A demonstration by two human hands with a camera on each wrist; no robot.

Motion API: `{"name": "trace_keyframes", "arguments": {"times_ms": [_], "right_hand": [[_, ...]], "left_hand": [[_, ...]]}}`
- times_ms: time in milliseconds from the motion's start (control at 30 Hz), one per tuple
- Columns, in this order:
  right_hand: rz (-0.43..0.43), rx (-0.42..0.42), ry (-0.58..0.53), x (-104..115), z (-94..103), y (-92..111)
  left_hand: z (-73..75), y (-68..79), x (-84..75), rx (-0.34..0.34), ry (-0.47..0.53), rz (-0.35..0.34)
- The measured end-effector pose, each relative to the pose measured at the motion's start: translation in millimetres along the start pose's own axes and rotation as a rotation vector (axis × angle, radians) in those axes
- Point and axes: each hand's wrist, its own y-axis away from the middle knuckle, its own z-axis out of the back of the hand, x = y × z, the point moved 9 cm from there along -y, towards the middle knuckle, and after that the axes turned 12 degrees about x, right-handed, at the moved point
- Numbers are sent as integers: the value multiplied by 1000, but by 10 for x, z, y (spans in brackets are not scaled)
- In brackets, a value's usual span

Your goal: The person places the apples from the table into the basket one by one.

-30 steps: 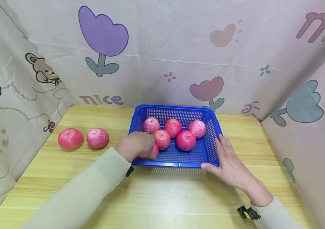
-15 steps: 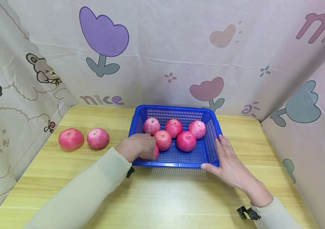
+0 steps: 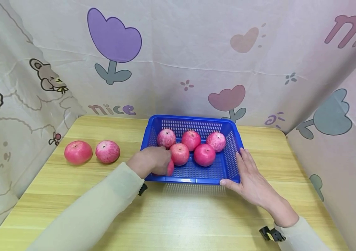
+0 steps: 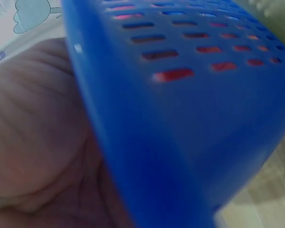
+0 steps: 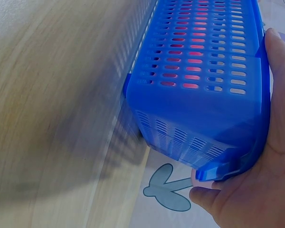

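Observation:
A blue plastic basket (image 3: 193, 181) with slotted walls stands near the back of the table, holding several red apples. My left hand (image 3: 153, 159) reaches over its left rim and grips an apple (image 3: 170, 168) in the front left corner; the hand covers most of that apple. Right beside it lies a paler apple (image 3: 179, 154). My right hand (image 3: 254, 179) rests on the basket's front right corner, fingers straight along the right rim and thumb at the front rim. In the left wrist view the basket wall (image 4: 194, 123) hides my left fingers.
Two more apples, a smooth one (image 3: 78, 152) and a streaked one (image 3: 107, 151), lie on the wooden table (image 3: 190, 219) left of the basket. A patterned cloth (image 3: 171, 42) hangs behind the table and along both sides.
The apples in the middle of the basket have shifted very slightly to the right. Both hands and the basket stay in practically the same place.

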Motion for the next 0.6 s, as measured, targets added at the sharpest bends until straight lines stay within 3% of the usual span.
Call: {"name": "trace_keyframes", "arguments": {"times_ms": [433,600], "right_hand": [[2,6,1,-1,-1,-10],[5,5,-1,-1,0,-11]], "left_hand": [[-1,31,9,-7,4,-3],[41,87,11,-46,20,-18]]}}
